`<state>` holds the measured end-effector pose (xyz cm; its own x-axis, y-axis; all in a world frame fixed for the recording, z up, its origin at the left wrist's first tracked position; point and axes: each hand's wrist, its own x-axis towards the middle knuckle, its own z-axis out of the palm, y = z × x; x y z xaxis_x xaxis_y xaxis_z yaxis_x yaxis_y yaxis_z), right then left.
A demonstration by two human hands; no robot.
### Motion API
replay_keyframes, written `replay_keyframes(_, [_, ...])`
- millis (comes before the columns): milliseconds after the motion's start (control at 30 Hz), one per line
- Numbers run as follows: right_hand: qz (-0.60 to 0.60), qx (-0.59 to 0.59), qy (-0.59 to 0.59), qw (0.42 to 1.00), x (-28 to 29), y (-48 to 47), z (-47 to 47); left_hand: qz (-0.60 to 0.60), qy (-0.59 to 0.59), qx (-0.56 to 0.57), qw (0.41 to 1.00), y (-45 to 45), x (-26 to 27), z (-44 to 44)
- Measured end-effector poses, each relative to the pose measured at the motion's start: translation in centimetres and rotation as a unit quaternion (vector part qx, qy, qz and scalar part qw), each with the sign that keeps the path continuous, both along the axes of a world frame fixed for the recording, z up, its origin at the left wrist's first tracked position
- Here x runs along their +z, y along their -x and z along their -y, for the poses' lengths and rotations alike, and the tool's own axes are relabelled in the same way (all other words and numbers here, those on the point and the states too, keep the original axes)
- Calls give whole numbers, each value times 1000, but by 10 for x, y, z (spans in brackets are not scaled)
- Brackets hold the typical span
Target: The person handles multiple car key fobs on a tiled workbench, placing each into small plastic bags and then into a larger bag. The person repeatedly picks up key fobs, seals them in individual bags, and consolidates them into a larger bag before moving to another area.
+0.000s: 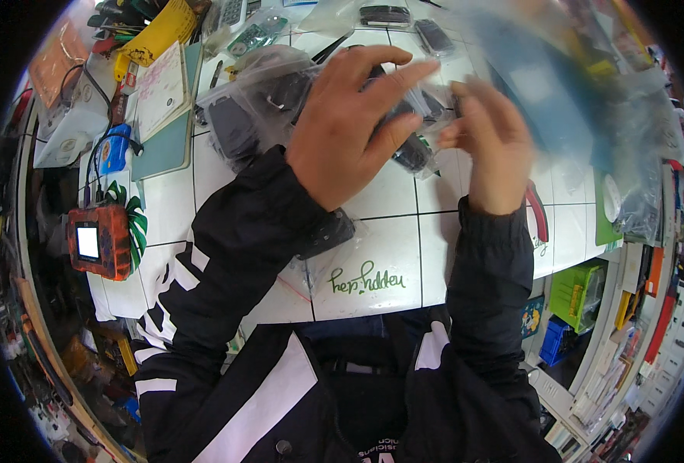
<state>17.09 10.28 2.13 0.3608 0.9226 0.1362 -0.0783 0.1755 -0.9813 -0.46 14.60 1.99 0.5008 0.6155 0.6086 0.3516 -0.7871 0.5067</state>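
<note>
My left hand is spread above a cluster of black plastic parts in clear bags, its thumb and fingers apart. Beneath and beside it lie a bagged dark case and a small bagged black part. Whether the fingertips touch anything is hidden. To its right, my right hand is raised with curled fingers, blurred by motion. A dark spot shows near its fingertips, but I cannot tell if it is held. Close to my left sleeve, another bagged black part lies on the white tiled-pattern tabletop.
At left are an orange handheld device with a lit screen and cables, a blue box and a notebook. Red-handled pliers lie beyond my right wrist. Blue translucent plastic covers the right side. More bagged parts lie farther back.
</note>
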Motion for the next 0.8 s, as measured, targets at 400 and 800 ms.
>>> replay_keyframes(400, [680, -147, 73, 715, -25, -28, 1, -133, -64, 25, 989, -1, -22, -4])
replay_keyframes(800, [114, -77, 35, 990, -9, -30, -1, -132, -60, 25, 989, 1, -22, -5])
